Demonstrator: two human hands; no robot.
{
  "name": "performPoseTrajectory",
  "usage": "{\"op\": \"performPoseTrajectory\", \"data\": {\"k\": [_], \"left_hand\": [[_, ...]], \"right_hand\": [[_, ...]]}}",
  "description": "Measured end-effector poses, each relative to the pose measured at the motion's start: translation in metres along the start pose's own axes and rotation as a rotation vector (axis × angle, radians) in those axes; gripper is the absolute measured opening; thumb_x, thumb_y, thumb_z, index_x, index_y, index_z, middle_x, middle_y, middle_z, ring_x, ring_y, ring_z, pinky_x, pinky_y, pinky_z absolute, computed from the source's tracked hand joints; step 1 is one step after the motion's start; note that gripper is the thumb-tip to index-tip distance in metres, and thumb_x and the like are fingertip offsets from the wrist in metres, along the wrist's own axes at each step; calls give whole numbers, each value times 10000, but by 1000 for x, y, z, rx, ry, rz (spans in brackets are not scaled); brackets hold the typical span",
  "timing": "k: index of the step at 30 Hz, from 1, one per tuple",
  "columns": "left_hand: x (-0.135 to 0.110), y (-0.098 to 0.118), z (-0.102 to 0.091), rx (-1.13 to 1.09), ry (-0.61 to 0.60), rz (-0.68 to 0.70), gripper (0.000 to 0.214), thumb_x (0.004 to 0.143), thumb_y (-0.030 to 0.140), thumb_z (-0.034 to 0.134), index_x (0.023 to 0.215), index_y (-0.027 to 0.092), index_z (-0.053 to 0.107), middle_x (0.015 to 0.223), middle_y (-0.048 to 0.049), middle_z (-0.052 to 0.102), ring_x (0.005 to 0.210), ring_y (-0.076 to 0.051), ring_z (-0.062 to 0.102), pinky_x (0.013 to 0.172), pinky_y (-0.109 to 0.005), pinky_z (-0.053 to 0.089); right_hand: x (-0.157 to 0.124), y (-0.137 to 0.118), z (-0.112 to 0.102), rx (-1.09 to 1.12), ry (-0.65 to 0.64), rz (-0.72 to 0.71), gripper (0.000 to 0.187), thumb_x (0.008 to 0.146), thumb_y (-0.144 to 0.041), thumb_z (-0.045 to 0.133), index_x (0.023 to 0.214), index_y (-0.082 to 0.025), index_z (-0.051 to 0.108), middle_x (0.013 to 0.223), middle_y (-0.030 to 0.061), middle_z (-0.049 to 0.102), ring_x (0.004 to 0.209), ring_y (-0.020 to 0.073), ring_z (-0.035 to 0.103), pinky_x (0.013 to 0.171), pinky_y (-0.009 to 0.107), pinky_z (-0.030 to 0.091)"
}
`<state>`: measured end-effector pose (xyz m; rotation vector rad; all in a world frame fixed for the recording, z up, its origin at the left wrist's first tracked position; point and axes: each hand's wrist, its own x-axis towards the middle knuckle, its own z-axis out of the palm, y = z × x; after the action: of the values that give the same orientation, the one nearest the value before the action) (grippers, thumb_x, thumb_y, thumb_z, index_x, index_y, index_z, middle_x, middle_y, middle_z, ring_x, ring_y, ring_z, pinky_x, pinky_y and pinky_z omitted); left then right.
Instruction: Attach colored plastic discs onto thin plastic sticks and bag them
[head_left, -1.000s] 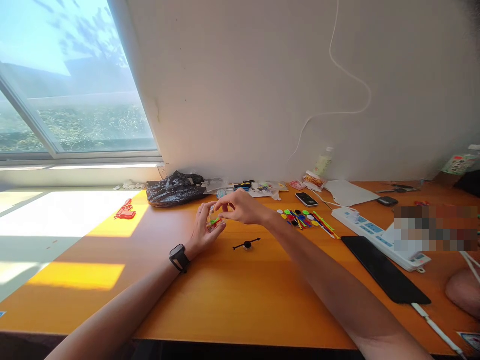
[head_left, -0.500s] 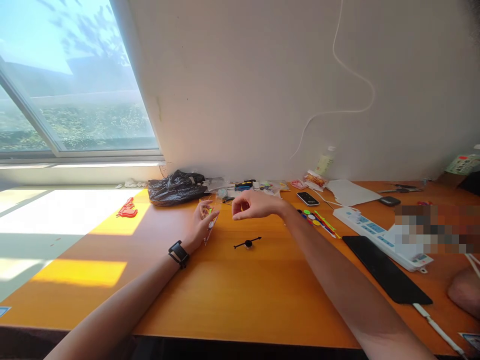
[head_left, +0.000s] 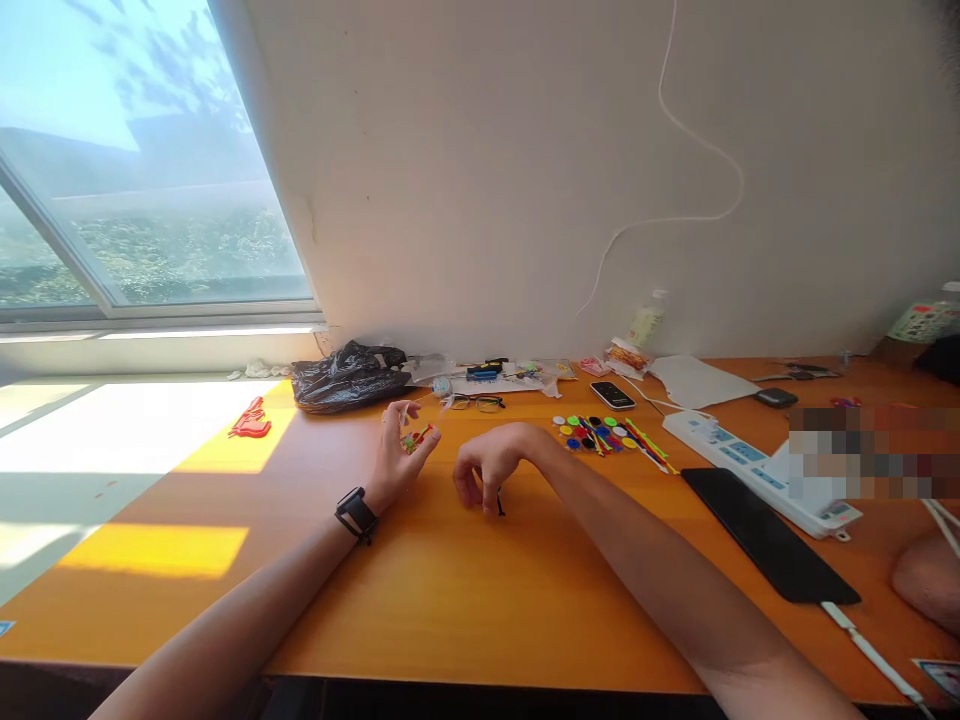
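My left hand [head_left: 401,450] is curled around a clear plastic bag [head_left: 420,440] with small coloured parts in it, held just above the table. To its right, my right hand [head_left: 491,462] reaches down to the tabletop, fingers closed on a thin black arrow-shaped piece [head_left: 501,503]. Only a short end of that piece shows past the fingertips; the rest, with its round middle, is hidden by the hand.
Coloured discs [head_left: 581,432] and thin sticks [head_left: 646,447] lie right of my hands. Behind are glasses [head_left: 487,403], a black plastic bag [head_left: 349,378] and a white phone-like device [head_left: 613,395]. A red toy pistol [head_left: 251,420] lies left; a power strip [head_left: 750,470] and black phone [head_left: 769,535] lie right.
My right hand has come down and slightly toward me, onto the black arrow piece, which lay in the open before. The bag in my left hand has tilted, showing more of its coloured parts.
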<state>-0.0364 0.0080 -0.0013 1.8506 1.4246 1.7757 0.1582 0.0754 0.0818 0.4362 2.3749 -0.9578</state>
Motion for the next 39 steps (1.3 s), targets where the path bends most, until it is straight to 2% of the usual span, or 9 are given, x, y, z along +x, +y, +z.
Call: {"op": "performPoseTrajectory", "data": {"k": [4,8,16,20,24,27,31,35,39], "left_hand": [[-7,9,-2,84,-28,203,476,857,294,722,1265,251,482,1158,-93,519,1057,-257,548,789,-343,528],[-7,16,-3,167,-9,418,543,813,269,711,1283,240,440,1166,-104,519,1077,-287,533,946,-474,498],[-7,19,-4,137,8,537,567,786,260,702,1280,230,424,1171,-113,522,1068,-293,531,933,-486,484],[-6,18,-2,107,4,507,553,812,269,697,1282,237,410,1191,-117,514,1091,-296,528,957,-504,481],[-4,18,-1,65,40,377,465,878,292,683,1267,239,433,1177,-104,503,1056,-263,518,914,-447,502],[-3,16,-1,7,74,255,426,906,324,686,1255,249,454,1189,-99,498,1023,-242,491,786,-354,511],[-4,15,-1,-6,53,204,400,921,334,687,1244,250,466,1172,-82,500,1005,-226,489,818,-352,499],[-6,18,0,-13,-38,238,399,938,358,670,1256,248,456,1162,-79,508,990,-223,507,870,-385,494],[-7,18,2,-33,-104,243,416,945,402,664,1277,253,461,1128,-84,526,986,-240,534,900,-434,500]], "right_hand": [[-12,10,-4,34,8,35,429,638,-353,897,1024,-199,788,1015,15,781,894,190,715,721,241,498],[-19,25,-9,29,61,56,419,670,-312,857,1067,-194,796,1022,29,789,883,193,718,729,247,498],[-17,44,-10,-35,129,177,426,534,-255,927,939,-189,811,950,23,768,878,203,689,683,244,461],[-26,50,-13,22,244,107,464,583,-419,955,943,-184,779,976,36,753,847,188,692,682,245,475],[-49,44,-21,214,538,-36,412,767,-445,857,1022,-168,688,945,51,743,738,168,704,654,261,523],[-73,25,-24,331,765,-244,339,865,-436,793,1062,-194,661,927,32,740,751,159,707,718,283,561],[-97,-10,-21,424,943,-485,327,869,-365,820,1112,-209,666,1057,48,756,943,167,710,855,299,564],[-96,-38,-16,477,970,-617,308,837,-323,850,1048,-182,677,1127,76,754,1038,192,706,922,334,568],[-74,-49,-10,404,846,-582,264,874,-323,804,1066,-173,704,1103,77,757,1009,200,718,882,336,578]]}}
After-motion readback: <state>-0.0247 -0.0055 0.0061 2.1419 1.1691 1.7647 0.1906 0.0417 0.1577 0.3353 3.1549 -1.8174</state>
